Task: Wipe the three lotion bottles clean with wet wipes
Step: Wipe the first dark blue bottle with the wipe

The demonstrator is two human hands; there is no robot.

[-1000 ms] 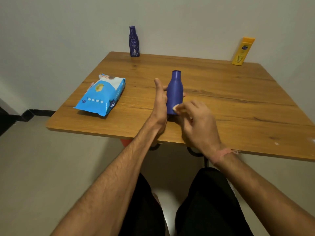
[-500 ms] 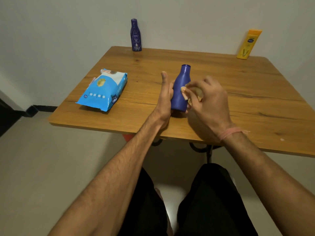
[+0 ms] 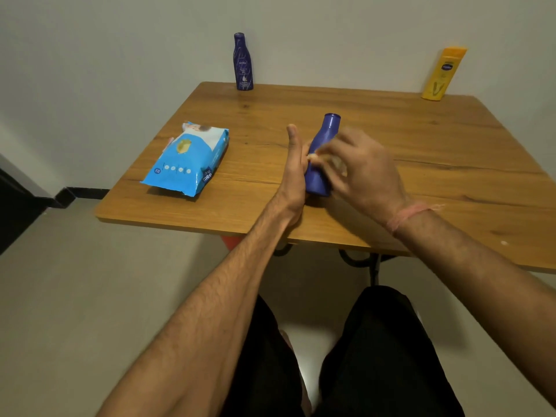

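Observation:
A plain blue lotion bottle [image 3: 327, 130] stands upright near the middle of the wooden table [image 3: 436, 152]. My left hand [image 3: 293, 173] grips its left side, thumb pointing up. My right hand [image 3: 367, 173] presses a small pale wet wipe [image 3: 314, 157] against the bottle's front and covers most of its right side; the hand is blurred with motion. A dark blue labelled lotion bottle [image 3: 243, 63] stands at the table's far edge against the wall. A yellow lotion bottle [image 3: 443, 75] leans on the wall at the far right corner.
A blue and white pack of wet wipes [image 3: 188, 159] lies on the table's left part, near the left edge. The wall runs directly behind the table. My legs in dark trousers [image 3: 376, 356] are below the near edge.
My right hand has risen from the bottle's base to its middle and slid left across the front with the wipe. The bottle stays in my left hand's grip.

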